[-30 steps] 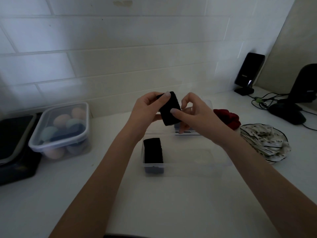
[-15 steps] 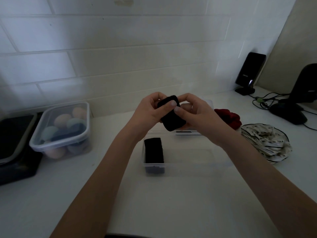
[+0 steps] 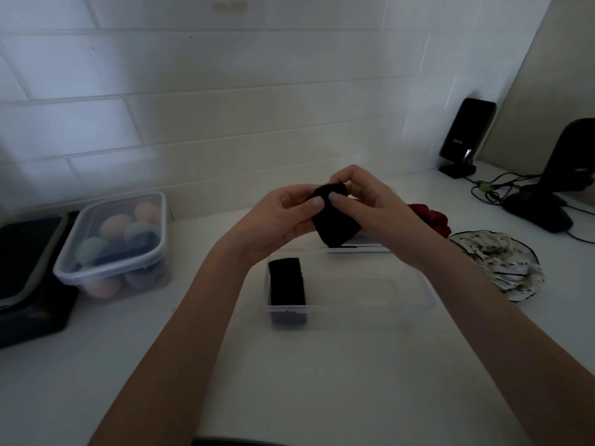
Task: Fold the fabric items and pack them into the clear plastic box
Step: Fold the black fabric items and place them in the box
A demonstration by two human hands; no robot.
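A dim, greyish light falls over a wall of large white rectangular tiles [image 3: 257,91] rising behind a smooth white desk [image 3: 322,381], while at the far right a plain beige panel [image 3: 547,75] leans in at an angle beside the tiling.

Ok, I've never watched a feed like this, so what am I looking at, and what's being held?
There is no machine: the camera sits on a person's head, looking forward and down at their two bare hands over a white counter. The left hand and right hand together pinch a small black fabric piece above the clear plastic box. One folded black piece already stands at the box's left end. A red fabric and a white patterned fabric lie to the right. At left is a lidded tub of pastel rounded items.
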